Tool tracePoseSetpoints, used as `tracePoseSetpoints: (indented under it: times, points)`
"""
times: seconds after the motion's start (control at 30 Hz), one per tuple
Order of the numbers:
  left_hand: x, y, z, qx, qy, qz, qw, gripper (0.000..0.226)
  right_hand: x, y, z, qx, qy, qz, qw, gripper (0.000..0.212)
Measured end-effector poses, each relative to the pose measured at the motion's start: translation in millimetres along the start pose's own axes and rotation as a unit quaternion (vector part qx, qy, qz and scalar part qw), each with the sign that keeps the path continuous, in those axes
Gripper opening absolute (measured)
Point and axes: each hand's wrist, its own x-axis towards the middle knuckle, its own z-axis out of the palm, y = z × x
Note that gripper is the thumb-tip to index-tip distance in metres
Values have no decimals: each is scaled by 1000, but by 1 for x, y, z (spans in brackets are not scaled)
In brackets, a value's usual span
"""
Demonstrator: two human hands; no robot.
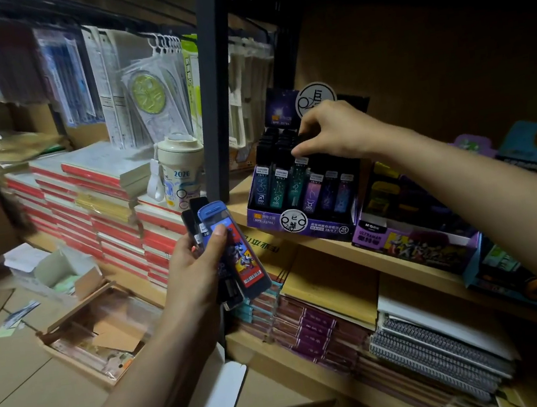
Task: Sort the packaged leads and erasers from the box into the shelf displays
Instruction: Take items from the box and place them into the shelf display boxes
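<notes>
Blue plastic lead case with a red label (232, 252) is sitting in the left hand (197, 270), which is gripping it together with several black cases (191, 223). The right hand (332, 131) is pinching a black-capped lead tube (301, 162) in the purple cardboard display box (301, 229) on the wooden shelf (386, 256).

Two hands (197, 267), one blue packet (233, 242), one cream cup (181, 170).

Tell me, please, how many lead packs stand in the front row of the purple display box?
6, side by side in the purple display box, left to right: lead packs one, two, three, four, five, six. More rows behind are partly hidden.
</notes>
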Motion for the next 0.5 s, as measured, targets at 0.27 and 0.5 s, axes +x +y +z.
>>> tracePoseSetpoints:
  times: [0.27,0.5]
  points:
    - [-1,0,1,-4,-8,-1,1000,27,1,-4,1,1,5,12,1000,22]
    - [0,-1,0,-5,-8,-4,1000,33,0,-5,1,-9,13,6,1000,22]
